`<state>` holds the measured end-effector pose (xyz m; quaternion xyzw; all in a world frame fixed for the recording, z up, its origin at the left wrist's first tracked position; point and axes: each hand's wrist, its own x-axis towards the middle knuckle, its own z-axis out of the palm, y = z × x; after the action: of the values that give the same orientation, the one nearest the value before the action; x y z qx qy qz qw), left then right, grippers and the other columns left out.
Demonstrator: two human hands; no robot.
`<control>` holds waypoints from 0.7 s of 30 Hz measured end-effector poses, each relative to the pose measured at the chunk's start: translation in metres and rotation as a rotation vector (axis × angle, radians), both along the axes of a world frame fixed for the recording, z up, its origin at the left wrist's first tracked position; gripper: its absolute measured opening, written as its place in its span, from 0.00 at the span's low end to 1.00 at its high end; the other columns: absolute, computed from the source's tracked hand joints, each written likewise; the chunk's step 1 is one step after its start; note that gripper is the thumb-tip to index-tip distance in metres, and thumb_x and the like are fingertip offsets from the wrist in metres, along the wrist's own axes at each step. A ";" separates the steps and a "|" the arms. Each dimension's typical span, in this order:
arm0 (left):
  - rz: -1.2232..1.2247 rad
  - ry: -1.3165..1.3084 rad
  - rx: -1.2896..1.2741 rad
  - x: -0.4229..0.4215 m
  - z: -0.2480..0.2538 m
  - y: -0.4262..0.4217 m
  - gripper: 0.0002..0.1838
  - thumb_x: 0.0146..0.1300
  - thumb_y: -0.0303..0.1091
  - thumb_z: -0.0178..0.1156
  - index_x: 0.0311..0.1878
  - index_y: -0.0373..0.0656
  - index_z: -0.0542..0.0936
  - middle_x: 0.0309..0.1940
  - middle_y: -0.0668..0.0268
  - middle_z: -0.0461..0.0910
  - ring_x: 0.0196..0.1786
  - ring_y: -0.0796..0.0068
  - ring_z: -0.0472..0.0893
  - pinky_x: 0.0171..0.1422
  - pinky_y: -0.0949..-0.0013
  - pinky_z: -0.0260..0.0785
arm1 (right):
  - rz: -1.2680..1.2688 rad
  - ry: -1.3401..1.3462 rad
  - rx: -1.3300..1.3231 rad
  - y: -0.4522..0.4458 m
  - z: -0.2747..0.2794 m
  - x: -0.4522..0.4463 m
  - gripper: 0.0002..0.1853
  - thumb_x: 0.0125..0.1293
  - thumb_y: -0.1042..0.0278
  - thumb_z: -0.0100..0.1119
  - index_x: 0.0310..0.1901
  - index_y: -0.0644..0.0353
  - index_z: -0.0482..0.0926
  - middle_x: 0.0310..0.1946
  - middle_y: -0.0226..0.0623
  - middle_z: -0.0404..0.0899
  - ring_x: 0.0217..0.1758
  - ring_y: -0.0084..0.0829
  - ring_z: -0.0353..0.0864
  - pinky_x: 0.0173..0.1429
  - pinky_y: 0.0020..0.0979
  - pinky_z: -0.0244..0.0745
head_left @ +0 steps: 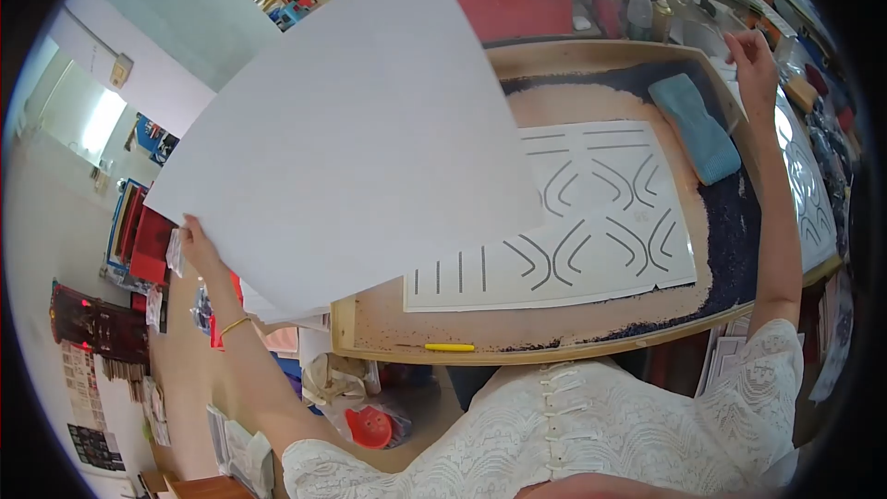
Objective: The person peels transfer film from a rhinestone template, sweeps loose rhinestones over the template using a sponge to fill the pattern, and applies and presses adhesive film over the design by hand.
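My left hand (196, 242) pinches the lower left corner of a large blank white sheet (360, 139), which is lifted at a slant over the left part of a wooden tray (370, 337). Under its right edge, a white sheet with printed dark lines and curves (601, 222) lies flat in the tray, partly covered. My right hand (753, 57) is raised beyond the tray's upper right corner with its fingers bent together; what they hold, if anything, is too small to make out.
A blue cloth pad (695, 127) lies at the tray's right, on dark powder. A yellow stick (449, 347) rests near the front edge. More patterned sheets (802, 185) lie at right. Bottles (639, 9) stand behind. A red basket (370, 427) sits below.
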<state>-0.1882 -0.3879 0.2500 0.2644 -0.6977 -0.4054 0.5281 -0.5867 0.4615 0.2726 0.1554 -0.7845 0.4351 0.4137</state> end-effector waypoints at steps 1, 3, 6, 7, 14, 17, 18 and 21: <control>0.073 -0.064 -0.029 0.002 0.002 -0.008 0.20 0.77 0.53 0.60 0.43 0.42 0.80 0.37 0.71 0.83 0.38 0.80 0.80 0.44 0.72 0.74 | 0.005 -0.017 -0.003 0.018 -0.006 -0.006 0.10 0.73 0.65 0.67 0.39 0.61 0.78 0.27 0.25 0.77 0.29 0.17 0.73 0.35 0.23 0.68; 0.046 -0.053 -0.045 0.009 0.006 -0.009 0.22 0.76 0.55 0.60 0.44 0.42 0.81 0.37 0.71 0.83 0.38 0.80 0.79 0.44 0.72 0.74 | 0.031 -0.015 0.020 0.044 -0.015 -0.011 0.10 0.72 0.65 0.68 0.38 0.60 0.78 0.25 0.25 0.75 0.27 0.16 0.69 0.32 0.24 0.65; 0.060 -0.093 -0.081 0.024 0.006 -0.035 0.24 0.76 0.56 0.59 0.43 0.41 0.82 0.36 0.71 0.83 0.38 0.81 0.78 0.44 0.73 0.73 | 0.001 -0.025 0.070 0.064 -0.020 -0.004 0.10 0.72 0.66 0.68 0.38 0.60 0.78 0.24 0.24 0.74 0.26 0.15 0.69 0.32 0.23 0.64; 0.057 -0.094 -0.064 0.028 0.007 -0.039 0.24 0.76 0.57 0.60 0.42 0.41 0.82 0.36 0.72 0.83 0.38 0.81 0.78 0.44 0.72 0.73 | -0.025 -0.061 0.083 0.078 -0.025 -0.009 0.09 0.72 0.66 0.68 0.42 0.59 0.79 0.28 0.24 0.75 0.28 0.15 0.70 0.33 0.22 0.65; 0.113 -0.223 -0.052 0.041 0.022 -0.062 0.19 0.76 0.48 0.62 0.45 0.38 0.83 0.37 0.68 0.84 0.41 0.80 0.80 0.47 0.72 0.74 | -0.099 0.007 0.153 0.095 -0.029 0.003 0.12 0.71 0.66 0.69 0.52 0.57 0.79 0.36 0.23 0.78 0.36 0.14 0.75 0.38 0.21 0.70; 0.144 -0.069 -0.382 0.031 0.037 -0.051 0.16 0.74 0.41 0.64 0.50 0.36 0.84 0.41 0.65 0.85 0.44 0.75 0.81 0.53 0.70 0.76 | -0.092 0.164 0.404 0.104 -0.023 0.013 0.16 0.70 0.68 0.69 0.58 0.58 0.84 0.45 0.33 0.89 0.40 0.18 0.80 0.42 0.23 0.76; 0.041 -0.058 -0.339 0.044 0.044 -0.088 0.15 0.72 0.34 0.64 0.56 0.35 0.83 0.47 0.61 0.86 0.48 0.71 0.82 0.58 0.68 0.76 | -0.057 0.118 0.345 0.102 -0.022 0.017 0.15 0.74 0.66 0.65 0.58 0.59 0.84 0.47 0.30 0.87 0.40 0.19 0.77 0.42 0.22 0.73; 0.099 -0.361 -0.409 0.061 0.093 -0.077 0.20 0.76 0.34 0.54 0.66 0.34 0.79 0.62 0.54 0.81 0.62 0.62 0.81 0.70 0.61 0.72 | -0.042 -0.015 0.355 0.046 0.004 0.079 0.18 0.71 0.70 0.60 0.61 0.61 0.83 0.56 0.34 0.82 0.43 0.20 0.78 0.43 0.22 0.74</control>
<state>-0.1274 -0.4649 0.3435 0.2540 -0.8341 -0.1760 0.4569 -0.5077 0.5072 0.2767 0.2066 -0.8551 0.2820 0.3830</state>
